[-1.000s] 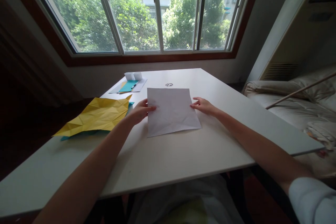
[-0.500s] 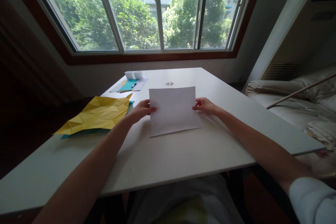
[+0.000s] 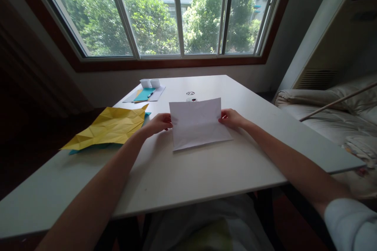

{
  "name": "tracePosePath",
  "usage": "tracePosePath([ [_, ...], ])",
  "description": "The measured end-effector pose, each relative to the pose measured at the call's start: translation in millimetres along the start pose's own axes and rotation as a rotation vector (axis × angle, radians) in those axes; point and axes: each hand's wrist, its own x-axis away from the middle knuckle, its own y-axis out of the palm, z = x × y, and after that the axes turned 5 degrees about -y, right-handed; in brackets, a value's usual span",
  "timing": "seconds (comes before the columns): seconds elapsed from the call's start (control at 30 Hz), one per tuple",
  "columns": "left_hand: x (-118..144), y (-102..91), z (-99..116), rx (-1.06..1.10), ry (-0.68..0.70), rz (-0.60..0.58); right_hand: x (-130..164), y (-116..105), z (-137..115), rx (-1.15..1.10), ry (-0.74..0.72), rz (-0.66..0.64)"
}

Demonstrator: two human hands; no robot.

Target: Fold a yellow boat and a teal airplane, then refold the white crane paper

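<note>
A: From the left: a creased yellow sheet (image 3: 109, 128) lies on the surface (image 3: 188, 172) with a teal sheet (image 3: 97, 147) showing under its near edge; beyond it, by the window, a small pile of paper (image 3: 147, 94) with 2 little white boxes (image 3: 149, 83).

B: And the hands?

A: The left hand (image 3: 157, 123) pinches the left edge of the white paper (image 3: 198, 123); the right hand (image 3: 232, 118) pinches the right edge; both are closed on it, well apart, 1 per side; the far half is raised and bends toward the person, the near edge rests on the surface.

B: What could go wrong?

A: As I judge it, the raised half could come down crooked; if 1 hand leads the other, the edges won't meet and any crease would run skewed; the paper already looks wrinkled, so old lines may pull a fold off line.

B: Anything else?

A: The near edge is loose; it could slide on the smooth surface under a push; the left forearm is near the yellow sheet and might nudge it.
</note>
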Motion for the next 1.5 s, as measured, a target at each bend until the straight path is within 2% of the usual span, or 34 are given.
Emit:
tracePosePath([
  [0.27,-7,-3.9,-8,-0.102,0.079,0.038,1,-5,-6,0.093,0.023,-0.021],
  [0.4,-13,-7.2,-15,-0.143,0.086,0.079,4,-8,-7,0.097,-0.023,-0.023],
  [0.57,-9,-6.5,-9,-0.266,0.101,0.133,4,-6,-5,0.046,-0.05,-0.039],
  [0.7,-6,-6.1,-5,-0.388,0.124,0.105,1,-4,-2,0.05,-0.054,-0.046],
  [0.83,-11,-7.4,-11,-0.489,0.116,0.08,0,-3,-2,0.13,-0.093,-0.054],
  [1.03,-11,-6.4,-15,-0.732,0.291,0.074,1,-4,-6,0.274,-0.129,-0.073],
  [1.17,-4,-0.2,-7,-0.887,0.375,0.124,4,-4,-13,0.346,-0.175,-0.065],
  [1.3,1,13.4,0,-0.933,0.46,0.161,9,-1,-27,0.421,-0.234,-0.038],
  [1.5,9,40.4,9,-0.994,0.575,0.043,12,14,-55,0.407,-0.363,-0.053],
])
